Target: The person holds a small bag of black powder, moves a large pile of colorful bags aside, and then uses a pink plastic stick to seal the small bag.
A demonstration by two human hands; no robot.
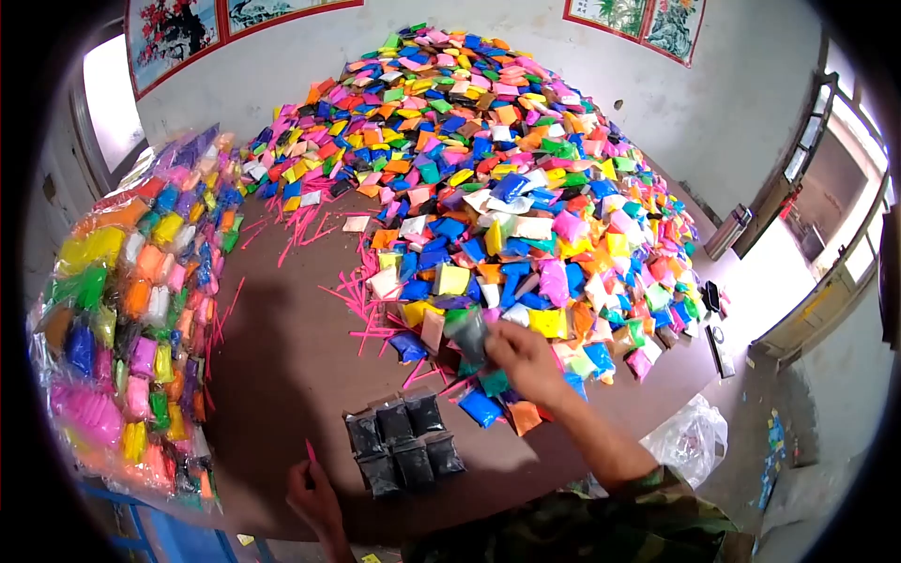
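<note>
One dark grey packet [467, 338] is pinched between the thumb and fingers of the right hand [519, 357], projecting from the fingertips on the side towards the left hand. It is over the near fringe of the heap; whether it touches the packets beneath, I cannot tell. The left hand [314, 495], well apart from it at the worktop's near edge, is closed in a loose fist around a thin pink strip [311, 451], whose tip points up.

Six black packets [411, 460] lie between the two hands, close together in two rows of three, near the same edge of the worktop [291, 366]. Beyond them, loose pink strips [355, 308] are scattered at the foot of a large heap of coloured packets [460, 178], which rises towards the far edge and spreads to the right edge.

Clear bags [122, 347] full of coloured packets line the left edge. A crumpled plastic bag [693, 436] sits by the near right corner, and a metal flask [729, 232] stands farther up the right side, tilted in this view.
</note>
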